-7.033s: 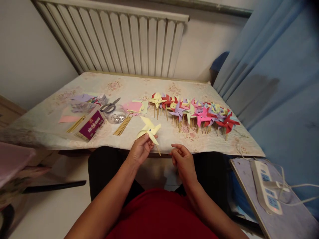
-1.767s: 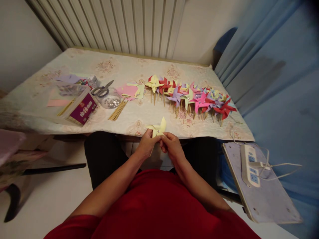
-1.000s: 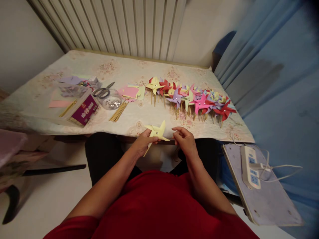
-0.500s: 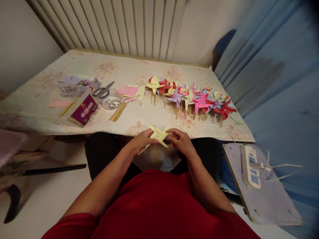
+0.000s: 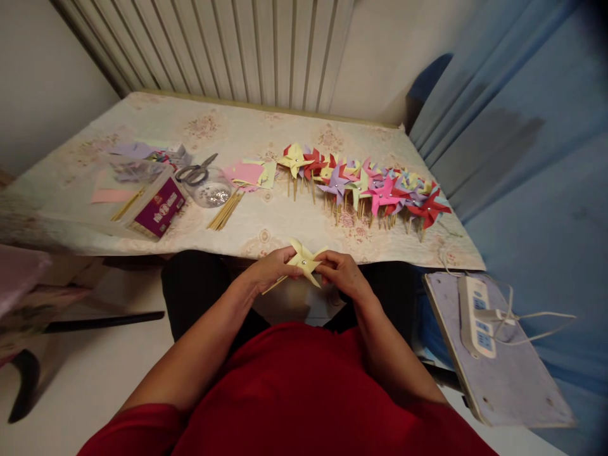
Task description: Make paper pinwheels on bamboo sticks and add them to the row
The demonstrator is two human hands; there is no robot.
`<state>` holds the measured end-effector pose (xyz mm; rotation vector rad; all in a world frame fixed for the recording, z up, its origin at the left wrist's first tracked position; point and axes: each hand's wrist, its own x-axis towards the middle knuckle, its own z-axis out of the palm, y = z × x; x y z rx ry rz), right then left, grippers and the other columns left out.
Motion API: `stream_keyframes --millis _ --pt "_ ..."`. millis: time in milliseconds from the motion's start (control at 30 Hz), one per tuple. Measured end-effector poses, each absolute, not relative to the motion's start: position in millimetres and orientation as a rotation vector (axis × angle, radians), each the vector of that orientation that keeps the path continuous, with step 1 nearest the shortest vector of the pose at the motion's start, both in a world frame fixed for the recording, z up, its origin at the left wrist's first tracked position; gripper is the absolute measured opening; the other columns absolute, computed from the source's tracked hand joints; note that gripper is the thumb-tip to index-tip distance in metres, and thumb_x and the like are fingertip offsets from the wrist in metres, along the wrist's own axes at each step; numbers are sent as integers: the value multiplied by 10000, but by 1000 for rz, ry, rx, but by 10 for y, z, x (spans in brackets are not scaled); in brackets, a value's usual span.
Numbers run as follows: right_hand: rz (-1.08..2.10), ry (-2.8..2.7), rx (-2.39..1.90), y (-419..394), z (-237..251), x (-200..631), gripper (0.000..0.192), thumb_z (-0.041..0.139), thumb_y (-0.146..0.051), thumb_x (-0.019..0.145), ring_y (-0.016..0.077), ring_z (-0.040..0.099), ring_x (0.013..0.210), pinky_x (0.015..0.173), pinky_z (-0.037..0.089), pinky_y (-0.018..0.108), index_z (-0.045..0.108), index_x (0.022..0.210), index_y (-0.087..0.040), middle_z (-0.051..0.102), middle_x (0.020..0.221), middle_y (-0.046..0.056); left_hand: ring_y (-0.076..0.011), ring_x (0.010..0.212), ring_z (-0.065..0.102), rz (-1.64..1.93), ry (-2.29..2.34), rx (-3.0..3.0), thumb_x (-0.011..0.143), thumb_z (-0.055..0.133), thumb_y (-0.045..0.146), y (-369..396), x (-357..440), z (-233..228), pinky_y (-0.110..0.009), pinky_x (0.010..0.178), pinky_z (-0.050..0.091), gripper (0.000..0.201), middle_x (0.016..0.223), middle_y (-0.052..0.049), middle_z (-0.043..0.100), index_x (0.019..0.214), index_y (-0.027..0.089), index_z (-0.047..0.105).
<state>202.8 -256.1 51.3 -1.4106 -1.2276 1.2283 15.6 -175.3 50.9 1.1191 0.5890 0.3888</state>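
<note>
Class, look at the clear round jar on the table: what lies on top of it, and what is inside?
Scissors lie across the top of the jar. Inside, small shiny silver bits show; what exactly they are is too small to tell.

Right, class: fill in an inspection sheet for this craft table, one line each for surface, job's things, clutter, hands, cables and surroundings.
Surface: table under a patterned cloth.
Job's things: yellow pinwheel on a stick; row of finished pinwheels.
Clutter: scissors, box, sticks, paper squares.
Hands: left hand and right hand both grip the yellow pinwheel.
Cables: power strip with white cord.
Surroundings: radiator, blue curtain.
</note>
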Motion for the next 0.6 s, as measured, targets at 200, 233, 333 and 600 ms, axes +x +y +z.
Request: stream_keyframes --millis 200,233,333,600 --pt "1264 -1197 -1446 -2569 513 2046 159 681 -319 706 97 510 434 447 365 210 673 794 -187 603 538 -47 -163 743 614 359 590 1085 615 733 112 -1763 139 533 -236 630 446 365 878 -42 702 971 192 712" --pt "1258 -1188 -1442 -2566 505 2055 159 684 -318 702 97 511 434 451 368 211 672 790 -187 606 539 -47 -167 754 623 355 588 1075 615 745 119 -1756 127 544 -242 643 457 386 890 -47 703 993 191 708" --pt "1242 -1133 -1409 -2549 459 2088 161 703 -315 683 99 517 437 461 384 219 669 780 -190 628 567 -37 -187 832 653 375 615 1014 646 771 179 -1709 62 578 -278 729 489 466 972 -76 706 1102 187 674" --pt "1144 -929 -1343 -2472 330 2127 164 713 -304 667 90 475 400 421 354 214 632 755 -192 620 547 -37 -160 810 663 859 1014 894 722 746 376 -1473 -110 458 -259 733 500 337 883 -83 709 944 135 664"
